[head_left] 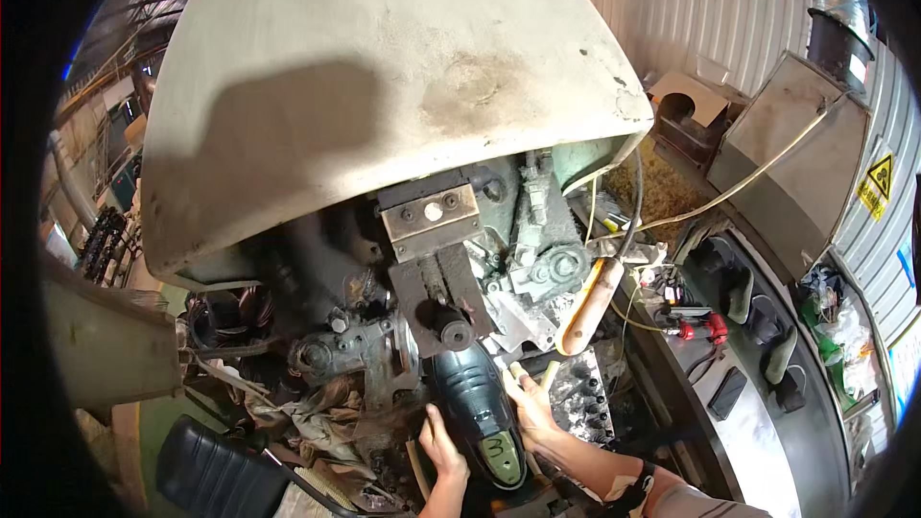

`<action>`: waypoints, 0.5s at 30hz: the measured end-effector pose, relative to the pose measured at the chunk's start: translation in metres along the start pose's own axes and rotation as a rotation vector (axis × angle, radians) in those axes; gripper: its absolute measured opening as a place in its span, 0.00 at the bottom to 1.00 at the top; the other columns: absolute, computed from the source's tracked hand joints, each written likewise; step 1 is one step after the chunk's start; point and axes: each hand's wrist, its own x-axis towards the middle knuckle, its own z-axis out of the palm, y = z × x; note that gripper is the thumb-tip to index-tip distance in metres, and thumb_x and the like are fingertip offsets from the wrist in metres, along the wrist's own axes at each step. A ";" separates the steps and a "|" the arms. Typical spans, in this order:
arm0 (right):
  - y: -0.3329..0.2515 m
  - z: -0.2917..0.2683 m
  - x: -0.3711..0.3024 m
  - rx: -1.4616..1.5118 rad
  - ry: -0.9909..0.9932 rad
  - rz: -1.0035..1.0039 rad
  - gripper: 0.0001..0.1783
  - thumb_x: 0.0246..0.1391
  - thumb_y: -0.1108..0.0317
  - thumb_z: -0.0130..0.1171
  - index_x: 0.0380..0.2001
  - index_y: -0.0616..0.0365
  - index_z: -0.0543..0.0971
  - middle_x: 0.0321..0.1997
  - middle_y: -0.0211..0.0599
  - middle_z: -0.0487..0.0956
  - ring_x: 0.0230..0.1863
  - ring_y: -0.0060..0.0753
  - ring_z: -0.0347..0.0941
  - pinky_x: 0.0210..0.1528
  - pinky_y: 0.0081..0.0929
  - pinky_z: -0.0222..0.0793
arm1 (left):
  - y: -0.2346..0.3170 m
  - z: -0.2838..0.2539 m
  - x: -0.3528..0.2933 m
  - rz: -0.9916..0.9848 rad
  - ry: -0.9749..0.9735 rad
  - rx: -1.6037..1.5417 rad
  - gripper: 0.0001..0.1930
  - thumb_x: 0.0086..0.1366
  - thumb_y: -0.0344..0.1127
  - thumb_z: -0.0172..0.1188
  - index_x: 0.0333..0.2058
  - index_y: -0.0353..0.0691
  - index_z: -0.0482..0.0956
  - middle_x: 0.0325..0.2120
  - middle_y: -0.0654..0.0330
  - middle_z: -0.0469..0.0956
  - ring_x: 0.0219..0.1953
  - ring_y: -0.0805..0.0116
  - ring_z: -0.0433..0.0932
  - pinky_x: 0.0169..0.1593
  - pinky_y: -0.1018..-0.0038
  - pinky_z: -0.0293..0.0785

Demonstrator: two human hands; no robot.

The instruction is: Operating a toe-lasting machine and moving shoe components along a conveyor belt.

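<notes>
A glossy black shoe upper on a last (470, 393) points its toe up under the machine's press head, its green top plate (502, 459) toward me. My left hand (444, 446) lies along the shoe's left side, its fingers fairly straight and pointing up. On the other side my right hand (532, 410) presses against the shoe, and pale yellow coverings show around its fingertips. Between them the two hands hold the shoe. A dark round metal roller or knob (455, 334) sits directly over the toe. Parts of the fingers against the shoe are hidden.
A large off-white machine hood (384, 67) overhangs the work. At right hangs a wooden-handled tool (590, 307) on a cable. Farther right, a bench holds a phone (728, 393), a red tool (705, 329) and dark shoe-shaped parts (739, 293). A black padded seat (219, 470) stands lower left.
</notes>
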 end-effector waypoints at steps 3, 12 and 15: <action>-0.016 0.002 -0.005 -0.069 0.020 0.027 0.34 0.64 0.65 0.61 0.68 0.55 0.58 0.54 0.31 0.77 0.51 0.25 0.75 0.53 0.26 0.73 | -0.010 -0.056 0.004 0.567 -0.230 0.806 0.18 0.72 0.45 0.56 0.42 0.31 0.77 0.41 0.51 0.78 0.46 0.56 0.77 0.51 0.65 0.71; -0.055 -0.052 -0.016 -0.150 -0.105 0.164 0.51 0.65 0.67 0.58 0.71 0.54 0.28 0.51 0.59 0.78 0.43 0.45 0.81 0.47 0.36 0.82 | 0.009 -0.166 0.027 -0.133 -0.117 1.369 0.25 0.63 0.37 0.63 0.56 0.30 0.73 0.55 0.39 0.72 0.62 0.45 0.65 0.64 0.60 0.60; -0.080 -0.079 -0.022 -0.348 0.003 0.091 0.52 0.66 0.66 0.56 0.71 0.61 0.27 0.53 0.60 0.77 0.43 0.42 0.81 0.47 0.35 0.82 | 0.017 -0.153 0.006 0.928 0.377 1.308 0.17 0.54 0.37 0.65 0.40 0.32 0.78 0.40 0.48 0.76 0.44 0.41 0.73 0.52 0.51 0.68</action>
